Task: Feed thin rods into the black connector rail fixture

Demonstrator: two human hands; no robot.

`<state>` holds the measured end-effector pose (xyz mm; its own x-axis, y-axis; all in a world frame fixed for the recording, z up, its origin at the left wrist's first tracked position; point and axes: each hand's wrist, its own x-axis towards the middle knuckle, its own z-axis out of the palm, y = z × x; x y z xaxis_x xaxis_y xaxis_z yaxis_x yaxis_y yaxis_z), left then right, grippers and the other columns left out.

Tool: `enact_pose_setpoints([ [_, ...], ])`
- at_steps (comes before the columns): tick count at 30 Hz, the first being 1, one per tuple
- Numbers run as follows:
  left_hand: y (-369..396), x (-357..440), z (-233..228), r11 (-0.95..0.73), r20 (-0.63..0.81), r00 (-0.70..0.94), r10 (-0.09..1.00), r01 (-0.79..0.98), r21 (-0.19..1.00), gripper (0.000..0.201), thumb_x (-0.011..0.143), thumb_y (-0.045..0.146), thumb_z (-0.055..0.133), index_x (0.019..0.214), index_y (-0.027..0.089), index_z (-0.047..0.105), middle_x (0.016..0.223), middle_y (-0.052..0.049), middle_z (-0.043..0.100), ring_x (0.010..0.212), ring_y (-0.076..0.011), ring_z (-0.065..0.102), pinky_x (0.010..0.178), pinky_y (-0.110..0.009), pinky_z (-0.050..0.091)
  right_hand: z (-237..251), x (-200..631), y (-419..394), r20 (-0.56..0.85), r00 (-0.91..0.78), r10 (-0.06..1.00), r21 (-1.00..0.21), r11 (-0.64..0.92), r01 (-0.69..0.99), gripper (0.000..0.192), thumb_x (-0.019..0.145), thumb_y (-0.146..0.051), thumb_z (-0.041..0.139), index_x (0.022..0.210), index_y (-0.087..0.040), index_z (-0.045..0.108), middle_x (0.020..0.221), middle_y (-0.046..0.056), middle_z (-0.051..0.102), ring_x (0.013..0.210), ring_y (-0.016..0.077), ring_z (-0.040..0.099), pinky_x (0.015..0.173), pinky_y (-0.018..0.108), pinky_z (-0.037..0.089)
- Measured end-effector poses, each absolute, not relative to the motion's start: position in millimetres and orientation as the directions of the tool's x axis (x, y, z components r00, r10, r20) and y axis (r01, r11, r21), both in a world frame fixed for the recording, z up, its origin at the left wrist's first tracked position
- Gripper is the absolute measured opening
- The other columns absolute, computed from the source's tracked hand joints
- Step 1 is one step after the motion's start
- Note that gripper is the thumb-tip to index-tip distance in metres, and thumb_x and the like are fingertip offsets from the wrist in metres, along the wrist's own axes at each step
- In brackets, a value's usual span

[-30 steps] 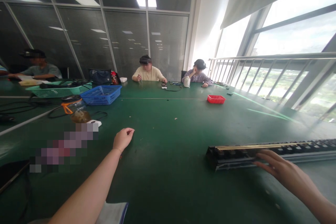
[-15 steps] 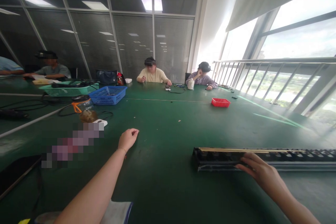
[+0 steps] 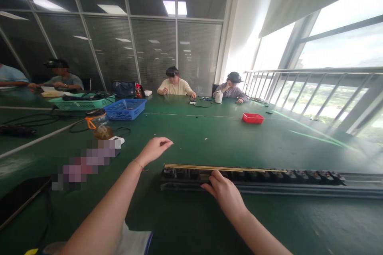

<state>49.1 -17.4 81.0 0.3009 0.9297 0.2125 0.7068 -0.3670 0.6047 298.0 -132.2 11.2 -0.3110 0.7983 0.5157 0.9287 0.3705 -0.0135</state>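
Note:
A long black tray with a row of dark compartments lies across the table in front of me, its left end near the middle of the view. Several thin yellowish sticks rest lengthwise along its back edge. My right hand grips the tray left of its middle, with fingers over the compartments and thumb at the near side. Behind and left of the tray's end, my left hand hovers over the table, fingertips pinched together. Whatever may be between those fingertips is too small to make out.
A red box stands farther back on the green table. To the left are a blue basket, a green basket, a jar with an orange strap, and cables. Several people sit across the table.
My right hand and the black tray, with its sticks, have slid well to the left. My left hand has moved slightly right and up, its fingertips still together.

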Motion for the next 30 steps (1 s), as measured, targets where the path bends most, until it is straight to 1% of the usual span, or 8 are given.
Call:
enact_pose_setpoints([
  [3, -40.8, 57.8, 111.1, -0.492, 0.106, 0.518, 0.849, 0.702, 0.515, 0.036, 0.076, 0.047, 0.044, 0.088, 0.021, 0.066, 0.092, -0.002, 0.066, 0.083, -0.0175, 0.058, 0.071, -0.024, 0.042, 9.4, 289.6, -131.8, 0.512, -0.319, 0.797, -0.037, 0.392, 0.919, 0.025, 0.084, -0.034, 0.044, 0.071, -0.016, 0.056, 0.078, 0.002, 0.054, 0.061, 0.0107, 0.057, 0.053, 0.021, 0.041],
  [5, -53.4, 61.1, 121.3, -0.536, 0.013, 0.595, 0.803, 0.713, 0.452, 0.033, 0.076, 0.044, 0.046, 0.087, 0.022, 0.067, 0.09, -0.001, 0.067, 0.08, -0.0163, 0.059, 0.069, -0.022, 0.041, 8.3, 290.0, -133.3, 0.531, -0.326, 0.782, -0.039, 0.407, 0.912, 0.022, 0.085, -0.032, 0.043, 0.079, -0.016, 0.058, 0.084, 0.003, 0.057, 0.065, 0.0114, 0.058, 0.056, 0.021, 0.043],
  [8, -63.3, 61.6, 126.0, -0.548, -0.081, 0.612, 0.787, 0.753, 0.364, 0.028, 0.076, 0.039, 0.047, 0.085, 0.022, 0.068, 0.086, -0.001, 0.067, 0.077, -0.0152, 0.059, 0.067, -0.021, 0.04, 8.1, 292.8, -136.9, 0.548, -0.348, 0.761, -0.008, 0.42, 0.908, 0.022, 0.086, -0.031, 0.042, 0.091, -0.018, 0.059, 0.087, 0.004, 0.06, 0.066, 0.012, 0.059, 0.056, 0.022, 0.043],
  [11, -65.1, 59.8, 126.8, -0.533, -0.094, 0.58, 0.809, 0.791, 0.3, 0.027, 0.076, 0.036, 0.046, 0.084, 0.021, 0.068, 0.085, -0.002, 0.068, 0.077, -0.0151, 0.059, 0.067, -0.021, 0.039, 10.6, 291.9, -142.0, 0.509, -0.351, 0.786, 0.036, 0.388, 0.921, 0.024, 0.086, -0.03, 0.043, 0.101, -0.018, 0.057, 0.086, 0.004, 0.062, 0.061, 0.0113, 0.059, 0.05, 0.021, 0.041],
  [15, -64.0, 60.3, 127.4, -0.566, -0.096, 0.613, 0.784, 0.77, 0.296, 0.028, 0.077, 0.035, 0.045, 0.086, 0.022, 0.068, 0.085, -0.001, 0.068, 0.076, -0.0142, 0.058, 0.068, -0.021, 0.038, 17.3, 284.8, -148.8, 0.444, -0.358, 0.821, 0.104, 0.35, 0.931, 0.032, 0.083, -0.026, 0.048, 0.113, -0.016, 0.051, 0.093, 0.006, 0.061, 0.057, 0.0107, 0.059, 0.045, 0.021, 0.04],
  [22, -65.6, 62.5, 128.3, -0.571, -0.117, 0.621, 0.775, 0.767, 0.291, 0.029, 0.079, 0.036, 0.044, 0.088, 0.022, 0.068, 0.085, -0.002, 0.067, 0.077, -0.0145, 0.058, 0.07, -0.021, 0.038, 24.3, 280.5, -149.9, 0.362, -0.413, 0.836, 0.181, 0.372, 0.91, 0.035, 0.078, -0.021, 0.053, 0.112, -0.013, 0.05, 0.09, 0.006, 0.06, 0.059, 0.0123, 0.059, 0.05, 0.023, 0.044],
  [26, -64.2, 62.2, 126.5, -0.58, -0.101, 0.624, 0.775, 0.766, 0.278, 0.029, 0.078, 0.036, 0.045, 0.086, 0.023, 0.069, 0.083, -0.002, 0.065, 0.079, -0.0154, 0.057, 0.071, -0.021, 0.038, 22.5, 281.0, -149.5, 0.355, -0.423, 0.834, 0.17, 0.387, 0.906, 0.039, 0.076, -0.02, 0.055, 0.114, -0.012, 0.048, 0.092, 0.006, 0.059, 0.062, 0.0132, 0.058, 0.052, 0.025, 0.044],
  [30, -59.5, 62.9, 123.5, -0.576, -0.103, 0.625, 0.774, 0.762, 0.297, 0.026, 0.077, 0.035, 0.046, 0.079, 0.022, 0.068, 0.08, -0.001, 0.065, 0.074, -0.0143, 0.057, 0.066, -0.021, 0.038, 21.3, 281.8, -147.7, 0.358, -0.407, 0.84, 0.11, 0.394, 0.912, 0.032, 0.079, -0.019, 0.05, 0.111, -0.014, 0.049, 0.09, 0.005, 0.058, 0.059, 0.0124, 0.057, 0.05, 0.024, 0.042],
])
